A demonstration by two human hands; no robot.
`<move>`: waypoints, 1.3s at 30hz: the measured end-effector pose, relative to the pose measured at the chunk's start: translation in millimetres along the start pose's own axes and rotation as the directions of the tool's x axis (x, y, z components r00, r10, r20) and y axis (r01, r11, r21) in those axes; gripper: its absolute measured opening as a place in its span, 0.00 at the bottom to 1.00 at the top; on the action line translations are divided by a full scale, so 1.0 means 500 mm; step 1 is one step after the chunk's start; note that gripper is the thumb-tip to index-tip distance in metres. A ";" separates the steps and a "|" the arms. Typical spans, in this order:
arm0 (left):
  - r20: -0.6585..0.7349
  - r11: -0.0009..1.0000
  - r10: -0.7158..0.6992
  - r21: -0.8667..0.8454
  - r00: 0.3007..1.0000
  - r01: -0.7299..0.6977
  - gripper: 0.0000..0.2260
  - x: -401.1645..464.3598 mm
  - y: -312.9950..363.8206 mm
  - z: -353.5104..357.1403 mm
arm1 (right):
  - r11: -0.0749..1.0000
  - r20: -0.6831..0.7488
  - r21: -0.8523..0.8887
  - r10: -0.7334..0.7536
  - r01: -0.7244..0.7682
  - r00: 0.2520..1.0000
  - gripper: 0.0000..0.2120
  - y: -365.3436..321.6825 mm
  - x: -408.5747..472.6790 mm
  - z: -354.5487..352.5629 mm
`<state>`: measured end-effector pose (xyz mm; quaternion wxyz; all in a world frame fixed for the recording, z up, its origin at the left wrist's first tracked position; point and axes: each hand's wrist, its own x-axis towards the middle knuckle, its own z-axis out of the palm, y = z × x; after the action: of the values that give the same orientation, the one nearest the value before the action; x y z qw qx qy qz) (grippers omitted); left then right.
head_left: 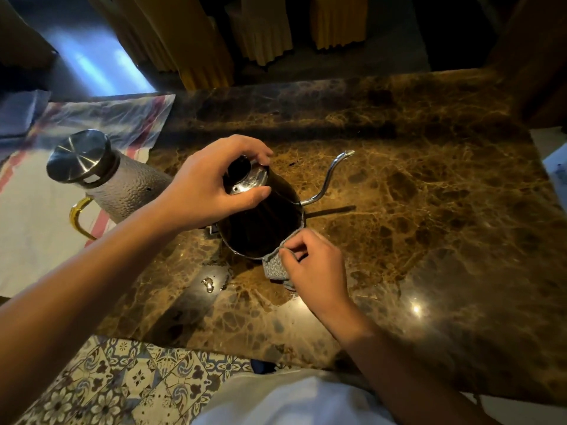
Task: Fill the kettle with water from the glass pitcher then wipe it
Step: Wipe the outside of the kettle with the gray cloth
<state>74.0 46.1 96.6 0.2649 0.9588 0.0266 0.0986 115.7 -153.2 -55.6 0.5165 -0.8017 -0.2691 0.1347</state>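
A dark metal gooseneck kettle (264,222) stands on the brown marble counter (429,210), its thin spout (329,176) curving up to the right. My left hand (211,185) grips the kettle's shiny lid (247,182) from above. My right hand (316,265) pinches a grey cloth (276,266) against the kettle's lower right side. The glass pitcher (113,185), textured with a steel lid and a gold handle, stands to the left of the kettle.
A white cloth with red stripes (36,225) lies under the pitcher at the left. A small puddle of water (208,283) sits on the counter in front of the kettle. Yellow draped fabric (199,41) hangs beyond the counter's far edge. Patterned floor tiles (122,381) show below.
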 end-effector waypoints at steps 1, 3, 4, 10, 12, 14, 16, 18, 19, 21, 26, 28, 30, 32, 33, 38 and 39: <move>-0.001 1.000 0.007 0.001 1.000 -0.007 0.18 0.001 -0.001 0.000 | 0.999 -0.014 0.033 0.036 -0.036 0.999 0.07 0.003 0.010 -0.011; -0.008 1.000 0.012 0.002 1.000 -0.012 0.18 0.000 -0.003 0.003 | 0.994 -0.075 0.065 0.091 -0.087 0.993 0.05 0.011 0.038 -0.032; -0.013 1.000 0.011 0.002 1.000 -0.011 0.18 -0.001 -0.003 0.004 | 0.993 -0.109 0.070 0.102 -0.094 0.989 0.04 0.011 0.053 -0.040; -0.024 1.000 -0.003 -0.003 1.000 0.003 0.19 -0.001 -0.001 0.008 | 0.995 -0.042 0.096 0.041 -0.037 0.998 0.06 -0.014 0.033 -0.030; -0.029 1.000 0.001 0.006 1.000 -0.001 0.19 -0.002 -0.003 0.008 | 0.995 0.039 0.093 0.022 -0.026 0.999 0.07 -0.032 0.017 -0.023; -0.038 1.000 -0.021 0.019 0.999 0.021 0.23 -0.005 -0.002 0.011 | 0.990 -0.057 0.138 -0.023 0.030 0.998 0.08 -0.061 0.031 -0.031; -0.044 0.997 -0.066 0.024 0.997 0.067 0.27 -0.008 0.001 0.011 | 0.974 -0.214 0.193 -0.074 0.117 0.974 0.06 -0.105 0.071 -0.052; -0.036 0.996 -0.085 0.032 0.996 0.086 0.29 -0.010 0.005 0.011 | 0.956 -0.292 0.211 -0.139 0.205 0.946 0.04 -0.139 0.116 -0.065; -0.035 0.995 -0.091 0.034 0.995 0.093 0.28 -0.010 0.007 0.011 | 0.949 -0.300 0.205 -0.172 0.240 0.938 0.05 -0.149 0.132 -0.063; -0.050 0.994 -0.104 0.031 0.993 0.105 0.25 -0.009 0.007 0.012 | 0.947 -0.275 0.188 -0.204 0.261 0.939 0.07 -0.151 0.140 -0.041; -0.058 0.991 -0.124 0.043 0.991 0.127 0.24 -0.008 0.002 0.016 | 0.975 -0.232 0.091 -0.177 0.202 0.956 0.15 -0.074 0.082 -0.002; -0.050 0.988 -0.140 0.064 0.989 0.143 0.25 -0.007 0.002 0.015 | 0.977 -0.186 0.038 -0.197 0.208 0.963 0.16 -0.045 0.061 -0.010; -0.043 0.986 -0.144 0.075 0.989 0.147 0.24 -0.008 0.002 0.017 | 0.974 -0.156 -0.017 -0.224 0.224 0.962 0.15 -0.019 0.052 -0.026; -0.046 0.987 -0.137 0.073 0.990 0.140 0.23 -0.009 0.004 0.018 | 0.984 -0.185 0.000 -0.173 0.176 0.967 0.13 0.004 0.065 -0.052; -0.051 0.988 -0.136 0.071 0.989 0.140 0.24 -0.008 0.006 0.017 | 0.994 -0.202 0.040 -0.096 0.106 0.975 0.14 0.008 0.079 -0.069; -0.059 0.978 -0.208 0.015 0.976 0.209 0.29 -0.006 0.018 0.014 | 0.960 -0.162 0.250 0.172 -0.128 0.972 0.13 -0.010 0.163 -0.143; -0.061 0.971 -0.238 0.002 0.969 0.239 0.32 -0.006 0.023 0.014 | 0.961 -0.115 0.247 0.159 -0.126 0.981 0.13 -0.019 0.177 -0.147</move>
<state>72.4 32.3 95.9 0.2694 0.9465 0.1500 0.0949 221.9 -155.2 -9.8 0.6150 -0.7583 -0.1570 0.1489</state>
